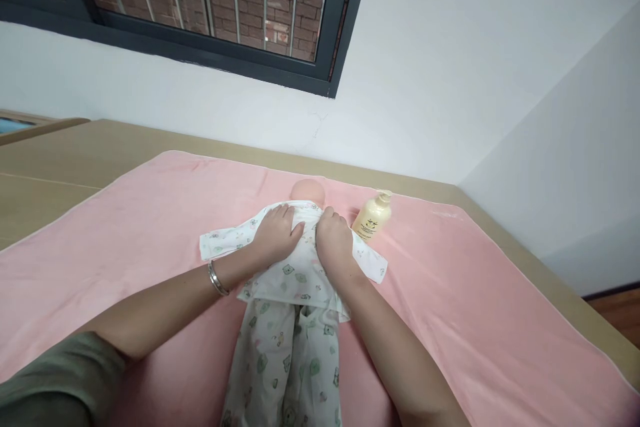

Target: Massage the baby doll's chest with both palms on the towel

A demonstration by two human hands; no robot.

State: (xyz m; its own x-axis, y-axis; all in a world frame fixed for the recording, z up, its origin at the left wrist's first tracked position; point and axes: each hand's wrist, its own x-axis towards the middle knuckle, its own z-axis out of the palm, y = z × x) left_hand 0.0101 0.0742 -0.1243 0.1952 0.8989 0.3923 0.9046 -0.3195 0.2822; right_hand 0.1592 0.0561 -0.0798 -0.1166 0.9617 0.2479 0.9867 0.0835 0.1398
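Both hands flat on doll's printed top

Two hands resting side by side on chest of doll (306,192), lying face up on pink towel (125,227)
Left hand (276,235): palm down, fingers together, spread over white printed top (295,273) just under collar; silver bangle (217,278) on wrist
Right hand (334,240): palm down, fingers curled over same top at collar edge, nearly touching left hand; cannot tell whether cloth pinched or only pressed
Bald head of doll just beyond fingertips, between both hands
Sleeves of top laid out flat to either side of hands
Matching printed trousers (285,367) below wrists, between forearms
Cream pump bottle (373,215) lying on towel just right of right hand, not touching
Olive sleeve (55,380) on left upper arm
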